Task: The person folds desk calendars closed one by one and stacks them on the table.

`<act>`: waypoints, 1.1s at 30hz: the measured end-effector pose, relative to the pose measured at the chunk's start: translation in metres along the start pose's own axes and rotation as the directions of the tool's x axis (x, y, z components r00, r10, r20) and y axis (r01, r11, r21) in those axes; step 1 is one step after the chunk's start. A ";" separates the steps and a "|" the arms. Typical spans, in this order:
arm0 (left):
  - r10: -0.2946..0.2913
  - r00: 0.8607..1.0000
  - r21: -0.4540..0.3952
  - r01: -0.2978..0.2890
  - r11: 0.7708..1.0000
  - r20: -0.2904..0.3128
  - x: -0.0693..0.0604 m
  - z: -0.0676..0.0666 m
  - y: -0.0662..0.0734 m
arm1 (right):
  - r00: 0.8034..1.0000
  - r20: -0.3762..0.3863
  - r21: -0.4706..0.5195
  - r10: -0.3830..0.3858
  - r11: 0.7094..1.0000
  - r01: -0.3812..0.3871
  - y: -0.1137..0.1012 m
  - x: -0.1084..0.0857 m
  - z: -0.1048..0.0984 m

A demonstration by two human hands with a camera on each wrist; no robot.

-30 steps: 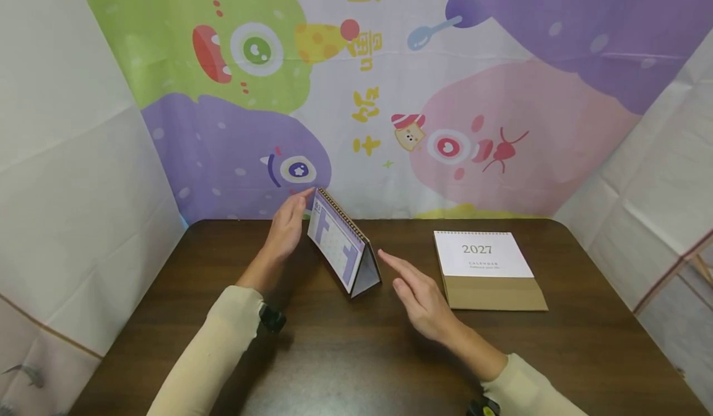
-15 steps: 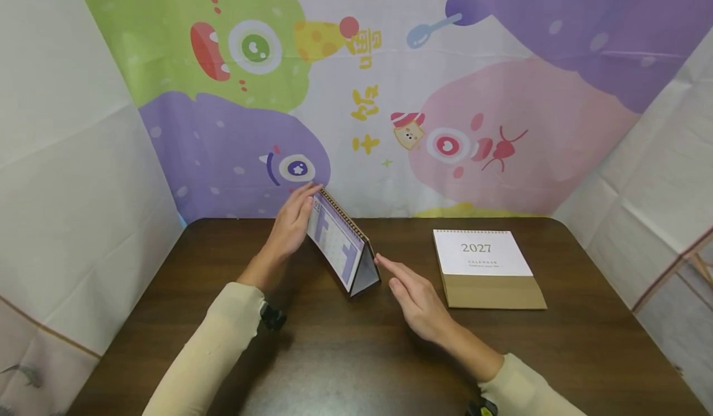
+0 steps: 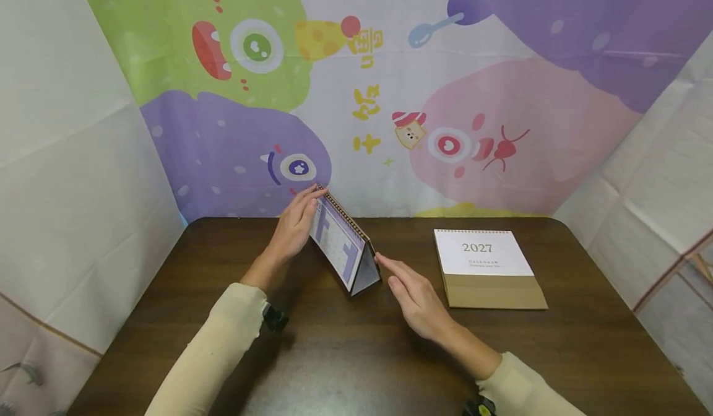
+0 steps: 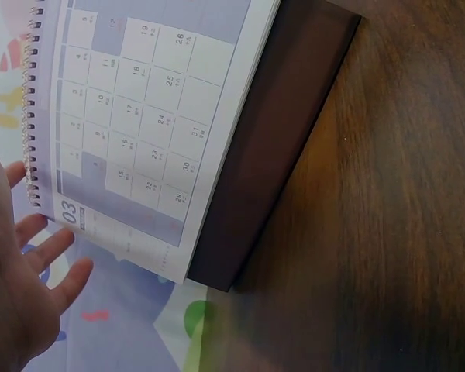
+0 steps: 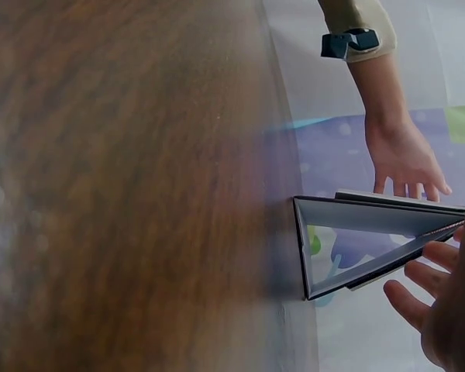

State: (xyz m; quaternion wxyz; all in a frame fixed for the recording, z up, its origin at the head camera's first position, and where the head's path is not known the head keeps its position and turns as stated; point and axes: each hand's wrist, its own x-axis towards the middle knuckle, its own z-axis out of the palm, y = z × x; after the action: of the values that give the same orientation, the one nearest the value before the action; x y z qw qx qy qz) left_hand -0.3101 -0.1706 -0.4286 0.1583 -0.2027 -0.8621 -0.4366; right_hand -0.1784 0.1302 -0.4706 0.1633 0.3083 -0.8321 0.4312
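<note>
A spiral-bound desk calendar stands as a triangular tent at the middle of the table, set at a slant. Its purple-and-white month page, marked 03 in the left wrist view, faces left. My left hand lies against the far upper end of that page, fingers extended, fingertips at the coil edge. On the other side, my right hand has its straight fingertips at the back panel near the close end; the right wrist view shows the hollow triangular end beside my right fingers. Neither hand curls round the calendar.
To the right, a second calendar with a white 2027 cover and tan base stands on the dark wooden table. A cartoon-printed cloth hangs behind the table's far edge, with pale cloth walls on both sides.
My left hand has moved slightly right and up onto the calendar's upper edge. My right fingertips have come in closer to its back. The calendar stays nearly in place.
</note>
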 end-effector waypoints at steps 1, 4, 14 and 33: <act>0.003 1.000 0.000 -0.003 1.000 -0.002 0.000 0.000 0.000 | 1.000 -0.001 -0.001 0.002 1.000 -0.002 0.000 0.000 0.000; 0.004 1.000 -0.005 -0.004 1.000 -0.006 0.002 0.001 0.001 | 1.000 -0.003 -0.003 0.007 1.000 -0.007 0.000 0.000 0.000; -0.041 0.999 0.023 0.041 0.999 0.021 0.002 0.001 0.005 | 1.000 -0.021 -0.014 0.014 1.000 -0.014 0.000 0.000 0.003; -0.023 0.999 -0.033 0.022 0.999 -0.023 0.003 0.005 0.005 | 0.997 -0.052 -0.061 0.050 0.997 -0.054 0.001 0.004 0.007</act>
State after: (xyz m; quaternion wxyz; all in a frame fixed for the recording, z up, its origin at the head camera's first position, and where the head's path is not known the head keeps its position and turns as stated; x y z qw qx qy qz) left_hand -0.3107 -0.1631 -0.4263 0.1603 -0.1904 -0.8552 -0.4546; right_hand -0.1821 0.1238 -0.4727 0.1822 0.2704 -0.8485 0.4169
